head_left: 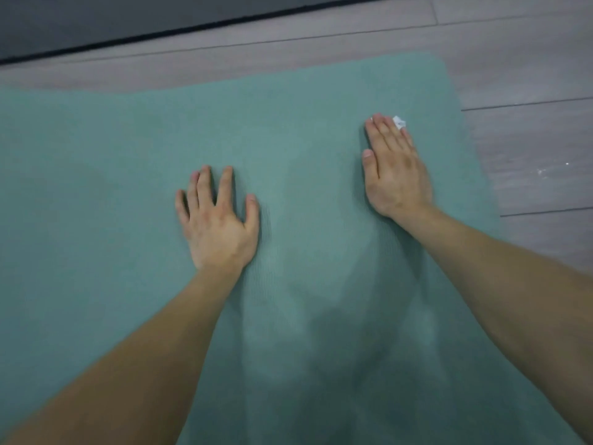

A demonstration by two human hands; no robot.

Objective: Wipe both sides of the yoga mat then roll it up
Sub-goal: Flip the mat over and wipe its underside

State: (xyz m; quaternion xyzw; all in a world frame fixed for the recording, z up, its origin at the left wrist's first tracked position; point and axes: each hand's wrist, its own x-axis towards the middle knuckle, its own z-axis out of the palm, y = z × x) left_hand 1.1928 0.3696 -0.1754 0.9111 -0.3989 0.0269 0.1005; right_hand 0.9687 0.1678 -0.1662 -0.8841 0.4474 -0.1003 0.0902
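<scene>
Mat [96, 187]: spread flat, unrolled. Left hand [218, 226]: rests palm-down at mat centre, fingers straight and spread, holding nothing. Right hand [394, 175]: presses palm-down near mat's right edge, fingers straight and together. White wipe [399, 122]: pinned against mat beneath that hand's fingertips [379, 121], mostly hidden. Floor [529, 75]: grey boards past mat's far and right edges.

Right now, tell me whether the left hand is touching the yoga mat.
Touching: head view shows the left hand flat on the yoga mat, fingers spread.
</scene>
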